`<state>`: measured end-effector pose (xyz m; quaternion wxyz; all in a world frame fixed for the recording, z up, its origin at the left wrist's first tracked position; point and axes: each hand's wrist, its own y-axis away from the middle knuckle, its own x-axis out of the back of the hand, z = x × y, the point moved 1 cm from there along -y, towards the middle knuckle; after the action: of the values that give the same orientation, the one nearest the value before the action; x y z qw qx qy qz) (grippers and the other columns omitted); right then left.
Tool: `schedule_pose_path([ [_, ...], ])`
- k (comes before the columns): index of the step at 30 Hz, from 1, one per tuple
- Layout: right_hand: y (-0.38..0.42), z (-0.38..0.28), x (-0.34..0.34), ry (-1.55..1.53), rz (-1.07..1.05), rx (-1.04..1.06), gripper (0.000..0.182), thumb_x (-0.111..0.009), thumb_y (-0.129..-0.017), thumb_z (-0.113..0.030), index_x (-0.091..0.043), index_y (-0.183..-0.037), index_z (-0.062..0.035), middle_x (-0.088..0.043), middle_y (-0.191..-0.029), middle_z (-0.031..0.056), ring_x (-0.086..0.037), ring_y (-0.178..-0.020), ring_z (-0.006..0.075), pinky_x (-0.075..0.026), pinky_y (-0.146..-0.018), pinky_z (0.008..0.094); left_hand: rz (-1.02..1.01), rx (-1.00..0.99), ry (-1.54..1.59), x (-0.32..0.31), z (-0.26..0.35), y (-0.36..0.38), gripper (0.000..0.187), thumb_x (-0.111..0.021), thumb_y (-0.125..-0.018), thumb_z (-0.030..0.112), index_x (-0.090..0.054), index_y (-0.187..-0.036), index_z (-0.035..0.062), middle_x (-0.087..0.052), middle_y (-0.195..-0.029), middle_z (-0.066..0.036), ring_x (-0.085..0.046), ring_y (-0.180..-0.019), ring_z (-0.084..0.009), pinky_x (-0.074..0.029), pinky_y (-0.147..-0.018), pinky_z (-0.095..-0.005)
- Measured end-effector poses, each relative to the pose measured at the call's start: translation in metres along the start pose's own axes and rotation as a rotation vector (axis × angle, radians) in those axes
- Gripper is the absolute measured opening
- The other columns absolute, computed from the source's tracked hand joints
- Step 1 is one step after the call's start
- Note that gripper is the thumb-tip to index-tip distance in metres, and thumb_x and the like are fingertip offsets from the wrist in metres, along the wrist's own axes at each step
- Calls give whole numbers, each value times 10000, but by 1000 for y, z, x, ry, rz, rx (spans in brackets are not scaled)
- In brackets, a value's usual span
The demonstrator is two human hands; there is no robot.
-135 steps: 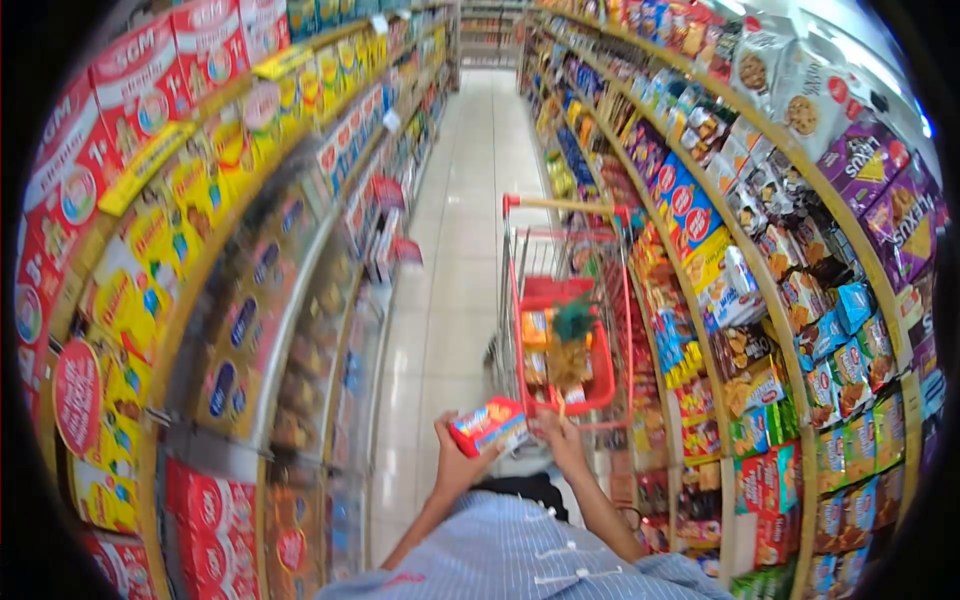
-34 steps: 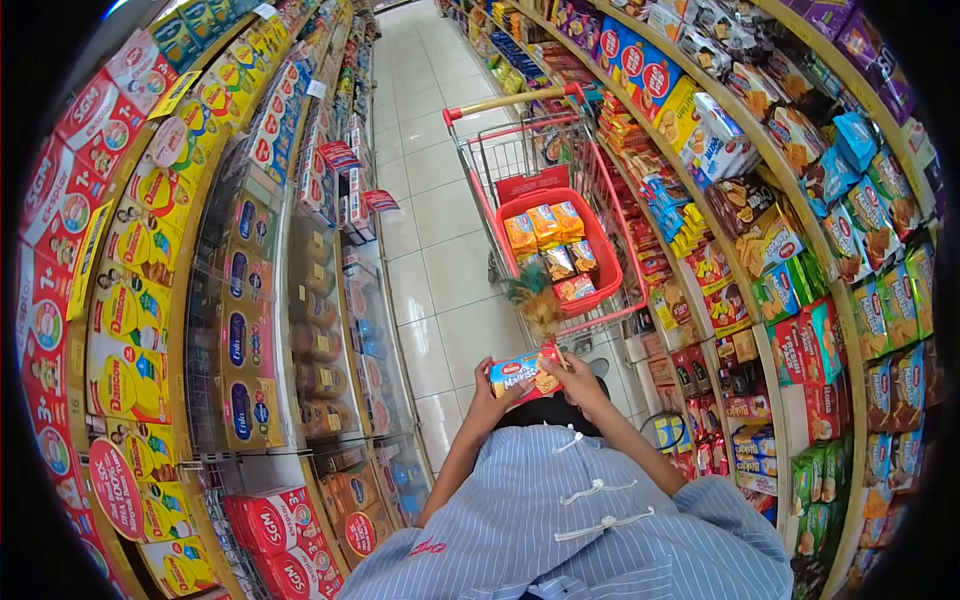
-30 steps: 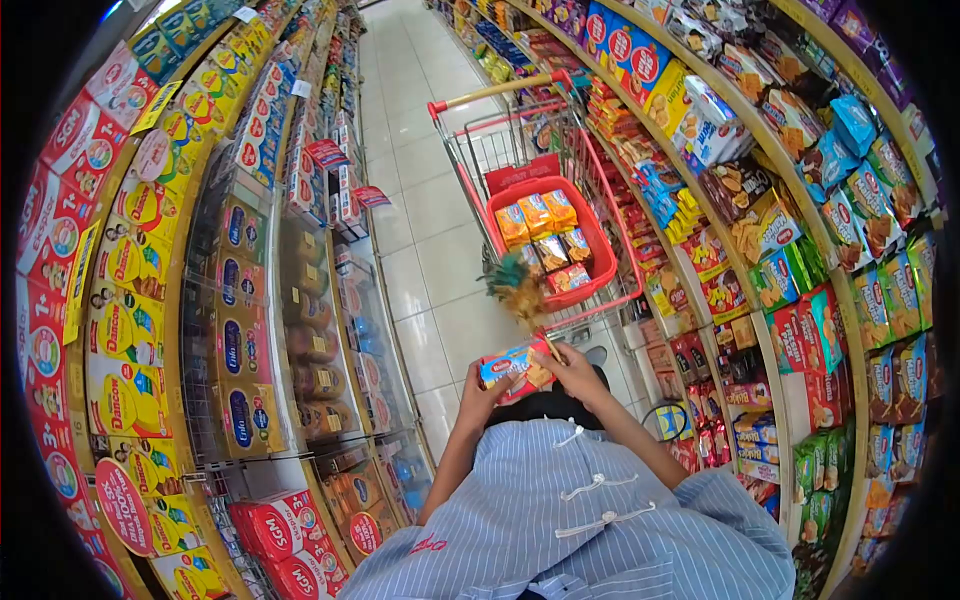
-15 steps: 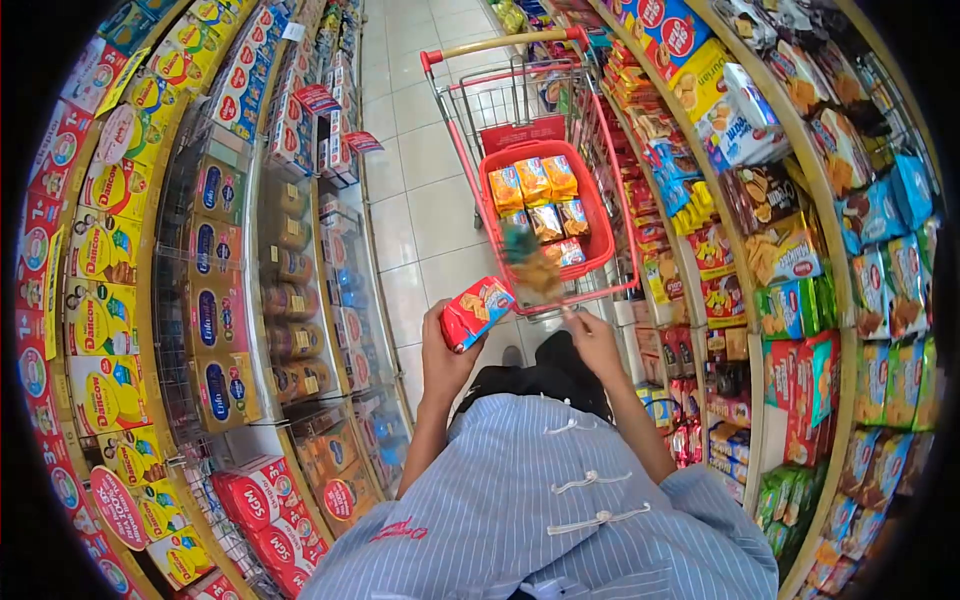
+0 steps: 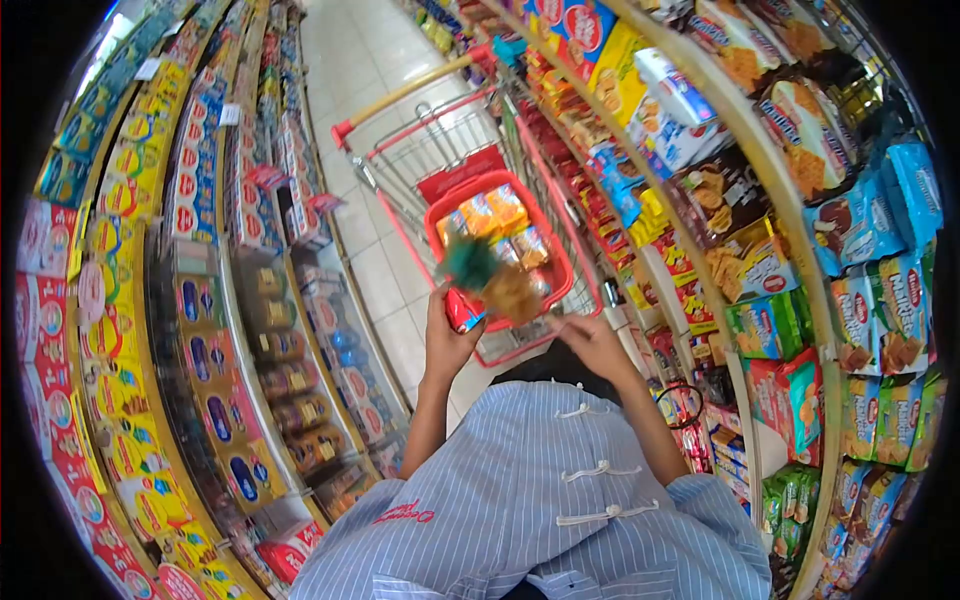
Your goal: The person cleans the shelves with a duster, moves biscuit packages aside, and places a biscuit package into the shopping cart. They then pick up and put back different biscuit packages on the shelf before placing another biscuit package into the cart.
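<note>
My left hand (image 5: pixel 450 338) is closed around a red and blue snack pack (image 5: pixel 464 311) at the near left edge of the red basket. My right hand (image 5: pixel 592 344) is at the basket's near right side, its fingers pinched at the end of a feather duster. The duster's blurred green and brown head (image 5: pixel 490 275) lies across the basket and hides part of the red pack. Inside the red basket (image 5: pixel 437 213) are several orange packs (image 5: pixel 480 212) and some darker ones.
A shopping cart (image 5: pixel 400 137) with red rails holds the basket. Shelves of yellow boxes (image 5: pixel 122 375) and tins line the left side. Biscuit packs (image 5: pixel 765 260) fill shelves on the right, near my right arm. Tiled floor (image 5: pixel 372 268) shows left of the cart.
The view has turned, so cart and basket appear further left and tilted. The duster's head has moved left, over the red pack, which is now partly covered.
</note>
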<state>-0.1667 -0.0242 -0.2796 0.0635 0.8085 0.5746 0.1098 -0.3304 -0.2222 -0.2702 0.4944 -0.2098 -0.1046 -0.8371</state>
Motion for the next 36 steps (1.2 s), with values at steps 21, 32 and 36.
schedule_pose_path([
  [21,-74,-99,43,59,-102,157,357,-613,-946,-312,-668,-1076,16,-697,-873,103,-610,-810,111,-471,-737,284,275,566,1021,2,23,-64,402,-596,-936,333,-517,-1239,80,-629,-1156,-60,-618,-1041,-201,-508,-918,-385],
  [32,-68,-67,42,109,205,149,305,-592,-957,-282,-678,-1037,0,-623,-717,43,-560,-726,84,-464,-673,277,279,457,1066,17,46,-53,461,-668,-869,118,-440,-1267,73,-580,-1208,-88,-593,-1103,-196,-508,-931,-354],
  [36,-39,-82,17,237,19,240,316,-614,-944,-300,-687,-1034,-7,-584,-678,27,-536,-617,84,-448,-570,290,247,388,1089,24,31,-41,452,-671,-865,90,-423,-1241,61,-561,-1209,-105,-588,-1098,-192,-507,-928,-343],
])
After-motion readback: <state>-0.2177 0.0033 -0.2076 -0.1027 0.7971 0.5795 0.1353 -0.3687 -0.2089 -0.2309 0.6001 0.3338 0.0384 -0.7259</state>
